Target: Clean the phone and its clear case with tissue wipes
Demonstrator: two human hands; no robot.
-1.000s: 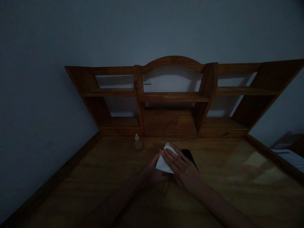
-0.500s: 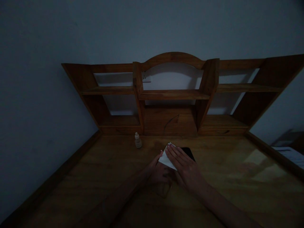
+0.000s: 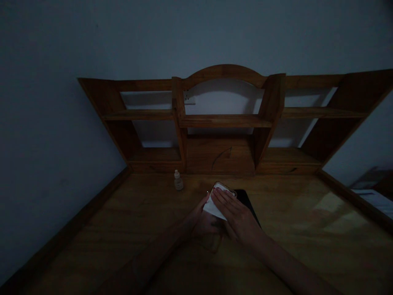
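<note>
My left hand (image 3: 199, 219) grips a phone (image 3: 218, 184), tilted above the desk, its thumb along the left edge. Over the phone's face lies a white cloth (image 3: 211, 209). My right hand (image 3: 236, 213) presses this cloth down with its fingers stretched out and held together, covering much of the phone. Behind the right hand a flat black object (image 3: 244, 197) rests on the desk, partly hidden. Below the hands there is a faint see-through outline (image 3: 212, 246), perhaps a clear case; the dim light leaves it unsure.
A small bottle with a pale cap (image 3: 178, 182) stands upright on the wooden desk (image 3: 138, 217), left of the hands. Along the back rises a wooden shelf unit (image 3: 225, 121) against the wall. Raised edges (image 3: 346, 196) border the desk at both sides.
My right hand and the cloth have shifted slightly left, uncovering more of the phone's top edge. More of the black object shows. The view has tilted slightly.
</note>
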